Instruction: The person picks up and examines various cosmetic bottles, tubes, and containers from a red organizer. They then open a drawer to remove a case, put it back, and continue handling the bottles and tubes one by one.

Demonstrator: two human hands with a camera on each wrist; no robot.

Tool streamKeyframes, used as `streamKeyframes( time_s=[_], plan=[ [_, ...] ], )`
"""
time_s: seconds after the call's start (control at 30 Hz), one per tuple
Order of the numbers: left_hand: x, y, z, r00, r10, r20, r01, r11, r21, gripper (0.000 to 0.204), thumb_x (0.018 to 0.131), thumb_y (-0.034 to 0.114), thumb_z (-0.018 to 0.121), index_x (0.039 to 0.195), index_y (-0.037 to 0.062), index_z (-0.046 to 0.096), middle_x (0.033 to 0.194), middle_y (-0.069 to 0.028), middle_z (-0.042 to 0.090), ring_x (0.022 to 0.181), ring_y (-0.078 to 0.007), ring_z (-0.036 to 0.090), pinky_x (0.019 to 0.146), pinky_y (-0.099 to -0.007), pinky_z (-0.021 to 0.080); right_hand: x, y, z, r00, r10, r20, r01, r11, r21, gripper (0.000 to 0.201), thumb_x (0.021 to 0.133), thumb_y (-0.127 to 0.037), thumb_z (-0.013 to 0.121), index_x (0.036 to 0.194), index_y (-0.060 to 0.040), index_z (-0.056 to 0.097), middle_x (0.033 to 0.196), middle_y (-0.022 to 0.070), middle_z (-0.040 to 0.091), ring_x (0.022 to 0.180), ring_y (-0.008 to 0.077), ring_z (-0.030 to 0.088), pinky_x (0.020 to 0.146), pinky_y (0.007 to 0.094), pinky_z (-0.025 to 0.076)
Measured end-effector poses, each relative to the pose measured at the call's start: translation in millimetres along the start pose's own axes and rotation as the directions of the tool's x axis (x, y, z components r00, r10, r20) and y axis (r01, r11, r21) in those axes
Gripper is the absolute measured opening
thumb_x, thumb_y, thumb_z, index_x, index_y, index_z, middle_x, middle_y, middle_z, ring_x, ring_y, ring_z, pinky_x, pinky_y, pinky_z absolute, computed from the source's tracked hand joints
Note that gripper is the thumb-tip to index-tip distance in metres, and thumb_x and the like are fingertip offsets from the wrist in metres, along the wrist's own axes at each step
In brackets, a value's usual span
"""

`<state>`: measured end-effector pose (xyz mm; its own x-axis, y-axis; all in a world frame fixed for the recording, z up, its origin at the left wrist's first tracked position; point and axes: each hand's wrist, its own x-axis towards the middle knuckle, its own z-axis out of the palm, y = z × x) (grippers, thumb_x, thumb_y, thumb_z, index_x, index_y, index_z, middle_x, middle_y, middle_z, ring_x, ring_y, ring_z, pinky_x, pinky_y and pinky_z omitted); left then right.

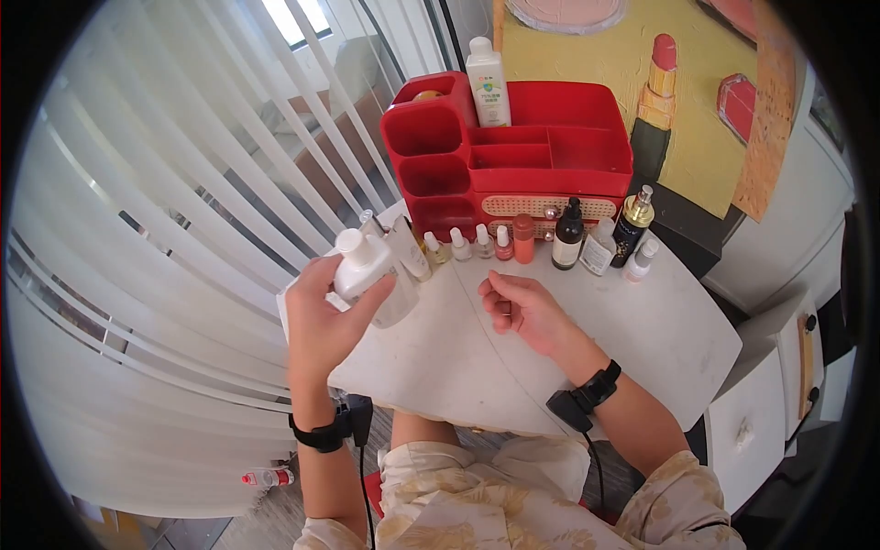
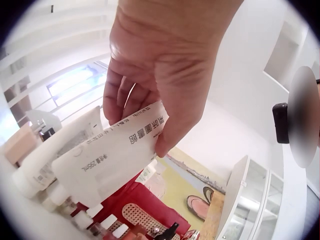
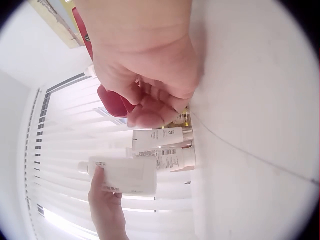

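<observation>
My left hand [image 1: 321, 321] grips a white bottle [image 2: 107, 162] with a white cap, thumb on one side and fingers on the other. Dark printed characters run along the bottle's side in the left wrist view. Its base is raised off the white table [image 1: 431, 357] in the right wrist view. Just behind it stand white tubes [image 3: 165, 157]. My right hand [image 1: 527, 316] is at the middle of the table with its fingers loosely curled, holding nothing. Beyond that hand stand small nail polish bottles [image 1: 460, 247] with white caps and a coral-coloured tube [image 1: 522, 240].
A red organizer [image 1: 587, 160] stands at the back, with a white bottle [image 1: 489, 92] in it. To the right are a dark bottle [image 1: 567, 246], a clear bottle [image 1: 599, 252] and a black-and-gold pump bottle [image 1: 631, 234]. Vertical blinds [image 1: 183, 229] hang at the left.
</observation>
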<state>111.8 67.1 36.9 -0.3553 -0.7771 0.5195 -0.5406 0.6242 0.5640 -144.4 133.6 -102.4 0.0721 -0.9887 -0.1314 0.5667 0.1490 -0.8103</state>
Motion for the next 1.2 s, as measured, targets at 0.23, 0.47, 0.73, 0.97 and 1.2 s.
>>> streamKeyframes(
  time_s=[0.23,0.47,0.73,0.97,1.2],
  plan=[
    [7,-3,44,0.994,0.083,0.068,-0.083,0.997,-0.002,0.045,0.077,0.024,0.087,0.109,-0.0043,0.072,0.087,-0.0126,0.072,0.072,-0.0194,0.063,0.068,-0.0331,0.051,-7,-11,7,1.000,0.018,-0.024,-0.016,0.995,0.099,0.050,0.108,-0.054,0.043,0.078,-0.0142,0.047,0.051,-0.0063,0.034,0.035,0.0052,0.026,0.034,0.0226,0.019],
    [18,-12,84,0.995,0.104,-0.002,-0.104,0.994,0.020,0.043,0.078,0.023,0.087,0.108,-0.0031,0.071,0.083,-0.0117,0.071,0.064,-0.0179,0.060,0.061,-0.0302,0.048,-2,-5,-7,0.998,0.017,0.057,-0.028,0.979,0.202,0.061,0.106,-0.063,0.032,0.069,-0.0161,0.038,0.048,-0.0037,0.034,0.033,0.0075,0.025,0.033,0.0240,0.018],
    [16,-17,92,1.000,0.001,-0.003,-0.001,0.999,0.034,0.042,0.079,0.021,0.086,0.110,-0.0039,0.071,0.090,-0.0130,0.073,0.077,-0.0193,0.068,0.065,-0.0310,0.052,-3,-7,-5,0.998,-0.006,0.058,-0.007,0.975,0.222,0.051,0.109,-0.051,0.035,0.074,-0.0151,0.043,0.051,-0.0027,0.039,0.035,0.0088,0.027,0.034,0.0252,0.022],
    [23,-7,71,0.997,0.026,-0.079,-0.030,0.998,-0.052,0.034,0.088,0.017,0.079,0.114,-0.0029,0.071,0.103,-0.0132,0.075,0.092,-0.0199,0.073,0.075,-0.0307,0.059,4,0,-8,0.995,-0.076,0.065,0.051,0.945,0.324,0.041,0.109,-0.038,0.039,0.112,-0.0032,0.060,0.092,0.0111,0.069,0.081,0.0196,0.067,0.073,0.0325,0.054],
    [42,21,43,0.984,0.066,-0.166,-0.074,0.996,-0.043,0.028,0.091,0.018,0.076,0.111,-0.0016,0.072,0.100,-0.0110,0.075,0.089,-0.0172,0.071,0.073,-0.0307,0.058,-2,-10,9,0.994,-0.068,0.087,0.039,0.952,0.304,0.052,0.110,-0.042,0.038,0.129,0.0031,0.057,0.118,0.0207,0.071,0.108,0.0282,0.070,0.095,0.0385,0.055]
  ],
)
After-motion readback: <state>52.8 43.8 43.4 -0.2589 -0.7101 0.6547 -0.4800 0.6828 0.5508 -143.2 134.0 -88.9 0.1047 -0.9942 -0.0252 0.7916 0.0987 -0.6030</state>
